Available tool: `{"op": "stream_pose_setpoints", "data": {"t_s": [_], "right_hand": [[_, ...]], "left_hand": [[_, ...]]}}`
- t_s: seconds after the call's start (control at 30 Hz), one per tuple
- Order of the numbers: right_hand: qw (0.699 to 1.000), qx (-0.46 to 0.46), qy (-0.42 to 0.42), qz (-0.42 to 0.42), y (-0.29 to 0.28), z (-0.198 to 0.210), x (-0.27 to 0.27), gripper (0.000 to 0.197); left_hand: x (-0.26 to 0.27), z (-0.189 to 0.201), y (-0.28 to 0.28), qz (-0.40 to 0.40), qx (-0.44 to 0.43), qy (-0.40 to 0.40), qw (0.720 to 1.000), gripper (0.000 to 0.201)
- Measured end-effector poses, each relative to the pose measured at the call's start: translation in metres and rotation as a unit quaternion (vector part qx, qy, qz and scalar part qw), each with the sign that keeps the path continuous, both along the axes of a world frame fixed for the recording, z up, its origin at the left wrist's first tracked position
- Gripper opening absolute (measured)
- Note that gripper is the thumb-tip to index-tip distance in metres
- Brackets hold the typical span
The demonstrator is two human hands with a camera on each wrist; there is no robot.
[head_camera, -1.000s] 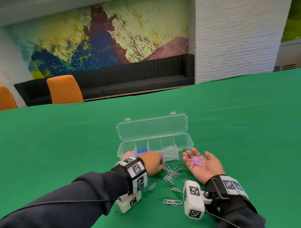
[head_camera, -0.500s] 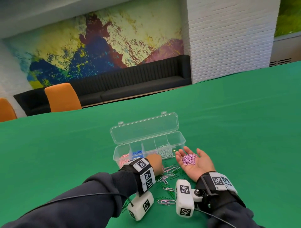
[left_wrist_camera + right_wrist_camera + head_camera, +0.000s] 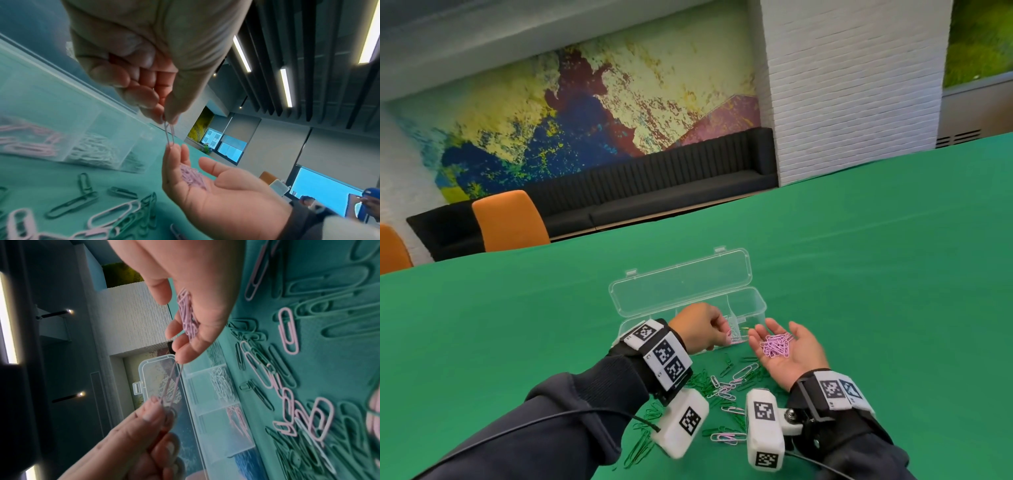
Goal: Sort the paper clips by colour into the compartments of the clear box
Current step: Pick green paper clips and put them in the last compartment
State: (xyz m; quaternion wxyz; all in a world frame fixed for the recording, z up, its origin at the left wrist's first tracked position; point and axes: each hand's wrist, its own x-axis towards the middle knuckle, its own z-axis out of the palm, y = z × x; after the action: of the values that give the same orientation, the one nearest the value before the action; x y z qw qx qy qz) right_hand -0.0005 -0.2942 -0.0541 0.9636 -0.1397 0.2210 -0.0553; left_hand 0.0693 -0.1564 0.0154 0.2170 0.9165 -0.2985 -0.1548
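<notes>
One pink clip is pinched between my left hand's thumb and forefinger tips, hanging down just over the right hand's fingertips — the other left fingers are curled in. The right hand lies palm up with fingers loosely spread, cradling a pile of pink clips; too tangled to count, easily a dozen or more.

Behind both hands sits the clear box, lid flipped back and open. I can make out at least four filled compartments from the right wrist view: a greenish bunch at the right end, then white clips, then pink clips, then blue. Can't give counts inside them.

On the green table, near me of the box, there's a loose scatter of green clips and pink clips, maybe ten pink, more green, overlapping.

Two wrist bands with square black-and-white marker tags, two white camera blocks with the same tags — no readable text anywhere. Two orange chairs and one black bench under a painted mural.
</notes>
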Motion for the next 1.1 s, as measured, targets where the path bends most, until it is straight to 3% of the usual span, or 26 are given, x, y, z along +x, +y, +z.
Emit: {"op": "stream_pose_setpoints", "data": {"t_s": [0.13,0.23,0.37,0.47,0.57,0.7,0.87,1.1], "right_hand": [[1.0,0.003,0.004,-0.004,0.0,0.001,0.001,0.046],[1.0,0.012,0.0,0.022,0.006,0.001,0.002,0.047],[0.998,0.014,-0.008,0.053,0.012,0.005,-0.001,0.047],[0.999,0.029,-0.006,0.041,0.011,0.004,-0.001,0.048],[0.999,0.034,-0.002,0.027,0.008,0.004,-0.001,0.048],[0.999,0.03,-0.003,0.022,0.007,0.005,-0.002,0.048],[1.0,0.022,0.0,0.017,0.006,0.003,-0.002,0.047],[1.0,0.016,0.006,0.014,0.006,0.002,0.0,0.047]], "left_hand": [[0.0,0.004,-0.006,0.006,-0.062,-0.011,0.998,0.02],[-0.005,-0.003,-0.011,0.004,-0.094,-0.021,0.995,0.004],[-0.003,-0.012,-0.007,0.009,-0.092,-0.035,0.995,0.016],[0.003,-0.014,0.005,-0.002,-0.052,-0.073,0.996,0.01],[0.005,-0.022,0.018,-0.072,0.073,-0.084,0.991,0.013],[0.006,-0.038,0.025,-0.136,0.214,-0.066,0.965,0.017],[0.007,-0.04,0.025,-0.124,0.211,-0.056,0.968,0.005],[0.004,-0.039,0.018,-0.131,0.202,-0.062,0.969,0.022]]}}
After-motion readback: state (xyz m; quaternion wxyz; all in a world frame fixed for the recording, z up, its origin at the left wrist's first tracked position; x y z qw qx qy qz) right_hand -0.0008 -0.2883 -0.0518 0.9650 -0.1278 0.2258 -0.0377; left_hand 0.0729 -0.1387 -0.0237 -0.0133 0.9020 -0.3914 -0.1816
